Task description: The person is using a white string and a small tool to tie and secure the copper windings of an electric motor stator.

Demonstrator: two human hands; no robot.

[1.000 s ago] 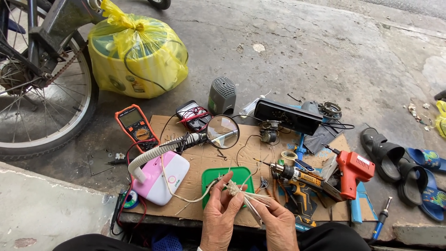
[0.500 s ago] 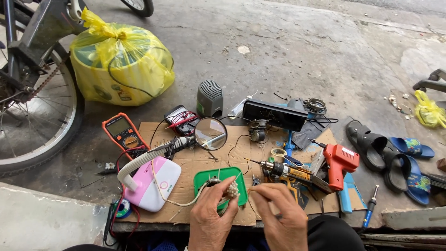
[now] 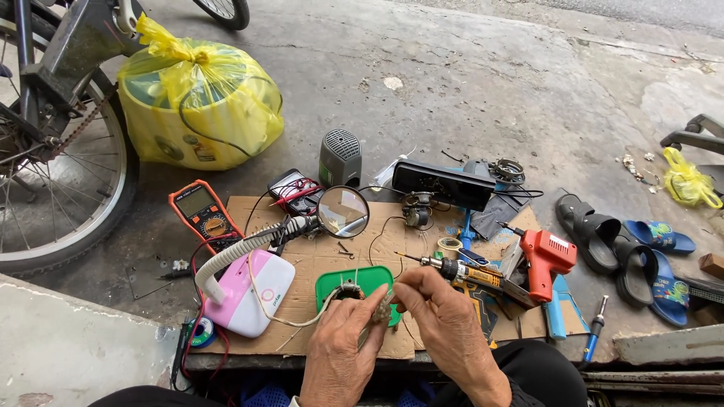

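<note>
My left hand (image 3: 343,343) and my right hand (image 3: 445,324) meet over a green tray (image 3: 335,283) on a cardboard sheet (image 3: 392,234). Between the fingertips of both hands sits a small greyish part (image 3: 383,305) with thin pale wires (image 3: 302,320) trailing off to the left. A small dark ring-shaped part (image 3: 348,289) lies in the tray just beyond my left fingers. A round magnifier (image 3: 343,212) on a flexible white neck (image 3: 241,249) stands above the tray, rising from a pink and white base (image 3: 253,294).
An orange multimeter (image 3: 202,215), a red soldering gun (image 3: 549,260), a screwdriver (image 3: 452,267), a black bar-shaped device (image 3: 441,185) and a grey speaker (image 3: 341,157) lie around. A yellow bag (image 3: 197,102) and a bicycle wheel (image 3: 60,181) are left. Sandals (image 3: 618,241) lie right.
The camera has tipped down and nearer. My hands have drawn together over the green tray, and the wires that were spread between them now trail left from the small part.
</note>
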